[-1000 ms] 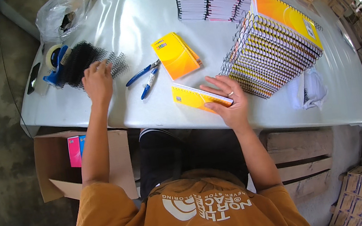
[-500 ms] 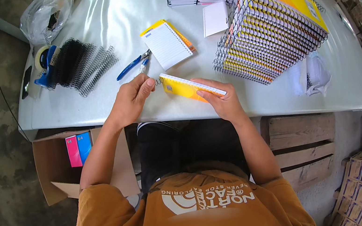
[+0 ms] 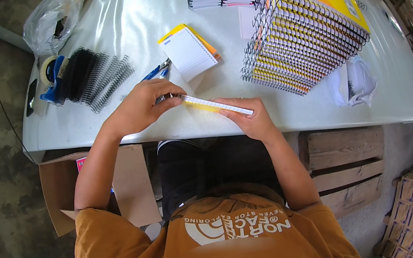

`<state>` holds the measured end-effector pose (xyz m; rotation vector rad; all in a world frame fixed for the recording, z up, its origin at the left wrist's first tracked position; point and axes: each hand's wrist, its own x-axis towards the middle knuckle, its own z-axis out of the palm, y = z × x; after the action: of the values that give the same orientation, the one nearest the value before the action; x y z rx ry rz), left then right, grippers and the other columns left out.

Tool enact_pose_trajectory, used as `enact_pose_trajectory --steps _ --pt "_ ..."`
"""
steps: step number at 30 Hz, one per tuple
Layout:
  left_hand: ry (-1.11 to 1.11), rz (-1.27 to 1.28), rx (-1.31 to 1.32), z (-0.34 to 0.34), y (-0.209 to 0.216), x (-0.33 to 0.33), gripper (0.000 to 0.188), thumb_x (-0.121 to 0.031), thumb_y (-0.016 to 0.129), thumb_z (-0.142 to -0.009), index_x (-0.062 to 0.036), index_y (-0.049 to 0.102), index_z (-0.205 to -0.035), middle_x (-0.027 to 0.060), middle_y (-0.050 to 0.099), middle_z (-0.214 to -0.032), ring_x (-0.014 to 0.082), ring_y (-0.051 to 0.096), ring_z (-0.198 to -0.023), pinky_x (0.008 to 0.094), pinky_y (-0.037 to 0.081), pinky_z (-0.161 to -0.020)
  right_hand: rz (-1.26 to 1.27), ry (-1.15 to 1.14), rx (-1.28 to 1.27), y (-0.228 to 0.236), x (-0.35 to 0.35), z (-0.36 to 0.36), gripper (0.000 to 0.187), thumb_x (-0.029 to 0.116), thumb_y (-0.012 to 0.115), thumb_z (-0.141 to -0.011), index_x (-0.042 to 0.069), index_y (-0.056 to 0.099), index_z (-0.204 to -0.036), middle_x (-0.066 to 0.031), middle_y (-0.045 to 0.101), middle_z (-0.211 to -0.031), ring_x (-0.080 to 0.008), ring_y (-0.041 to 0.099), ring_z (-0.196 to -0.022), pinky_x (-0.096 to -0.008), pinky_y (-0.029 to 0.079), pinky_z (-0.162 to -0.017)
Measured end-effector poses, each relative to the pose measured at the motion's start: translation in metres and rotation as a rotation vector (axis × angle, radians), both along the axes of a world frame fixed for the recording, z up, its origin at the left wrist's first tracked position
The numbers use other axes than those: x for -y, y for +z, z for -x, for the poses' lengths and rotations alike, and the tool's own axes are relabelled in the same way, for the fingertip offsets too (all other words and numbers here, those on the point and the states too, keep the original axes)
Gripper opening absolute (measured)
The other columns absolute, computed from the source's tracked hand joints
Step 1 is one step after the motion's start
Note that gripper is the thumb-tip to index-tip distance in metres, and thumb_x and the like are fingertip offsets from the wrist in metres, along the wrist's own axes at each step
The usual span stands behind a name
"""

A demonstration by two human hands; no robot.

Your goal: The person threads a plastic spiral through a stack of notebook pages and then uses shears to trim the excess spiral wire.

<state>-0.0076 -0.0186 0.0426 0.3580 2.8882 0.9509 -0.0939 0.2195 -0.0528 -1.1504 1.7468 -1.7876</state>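
A small yellow-covered notebook (image 3: 204, 106) is held over the table's near edge, its white page edge turned up. My right hand (image 3: 252, 117) grips its right end between thumb and fingers. At the other end, my left hand (image 3: 145, 107) is closed on a dark wire coil, mostly hidden by the fingers and meeting the notebook's corner. Just beyond that hand lie blue-handled cutting pliers (image 3: 155, 72), partly covered. Beside them rests a lined pad (image 3: 188, 53) on yellow-orange covers.
Black wire coils (image 3: 90, 77) lie at the left beside a blue tape dispenser (image 3: 51, 88). A tall stack of coil-bound notebooks (image 3: 304, 32) stands at the right, with a white plastic bag (image 3: 358, 83) near it. Below the table's left edge sits an open cardboard box (image 3: 135, 186).
My left hand has rolled over and moved closer against the notebook's left end, covering the coil and part of the pliers. The notebook has tilted so less of its yellow cover shows.
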Motion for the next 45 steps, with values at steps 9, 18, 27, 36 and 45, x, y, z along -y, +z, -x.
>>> enact_pose_trajectory --steps 9,18,27,36,45 --pt "0.304 -0.520 0.481 -0.007 0.015 -0.001 0.024 -0.016 0.047 -0.095 0.0006 0.056 -0.110 0.0011 0.053 -0.069 0.0060 0.047 -0.058 0.0199 0.038 -0.053 0.082 -0.013 -0.026 -0.001 0.003 -0.002 0.030 -0.003 0.058 -0.082 0.002 0.062 -0.111 -0.0107 0.067 -0.101 -0.0101 0.061 -0.081 -0.0214 0.047 -0.075" --pt "0.191 -0.376 0.293 0.000 0.004 0.011 0.021 -0.014 0.064 -0.084 -0.0033 0.062 -0.102 0.0022 0.061 -0.080 0.0120 0.054 -0.073 0.0243 0.042 -0.067 0.076 -0.012 -0.012 0.003 0.002 -0.005 0.027 0.001 0.061 -0.082 0.000 0.063 -0.110 -0.0107 0.068 -0.092 -0.0084 0.058 -0.073 -0.0221 0.047 -0.068" --pt "0.087 0.355 -0.266 0.002 0.015 -0.021 0.020 -0.016 0.072 -0.070 -0.0097 0.057 -0.081 0.0043 0.058 -0.086 0.0193 0.056 -0.086 0.0325 0.038 -0.081 -0.004 -0.088 -0.049 -0.002 0.003 -0.008 0.027 -0.001 0.059 -0.083 0.001 0.062 -0.110 -0.0120 0.068 -0.096 -0.0116 0.062 -0.077 -0.0233 0.048 -0.071" --pt "0.309 0.474 -0.632 -0.030 -0.089 -0.042 0.105 -0.073 0.050 -0.068 0.0023 0.026 -0.138 0.0216 0.020 -0.146 0.0428 0.014 -0.135 0.0584 0.004 -0.106 0.056 -0.150 -0.185 -0.001 0.006 -0.027 0.037 -0.008 0.056 -0.079 0.004 0.060 -0.113 -0.0134 0.064 -0.107 -0.0234 0.065 -0.090 -0.0285 0.050 -0.078" --pt "0.467 0.393 -0.710 -0.037 -0.114 -0.023 0.118 -0.080 0.034 -0.071 0.0169 0.014 -0.134 0.0376 0.012 -0.140 0.0494 -0.003 -0.134 0.0584 -0.008 -0.103 0.116 -0.161 -0.223 -0.010 0.018 -0.043 0.039 -0.009 0.056 -0.076 0.003 0.059 -0.113 -0.0150 0.065 -0.103 -0.0284 0.065 -0.088 -0.0326 0.052 -0.073"
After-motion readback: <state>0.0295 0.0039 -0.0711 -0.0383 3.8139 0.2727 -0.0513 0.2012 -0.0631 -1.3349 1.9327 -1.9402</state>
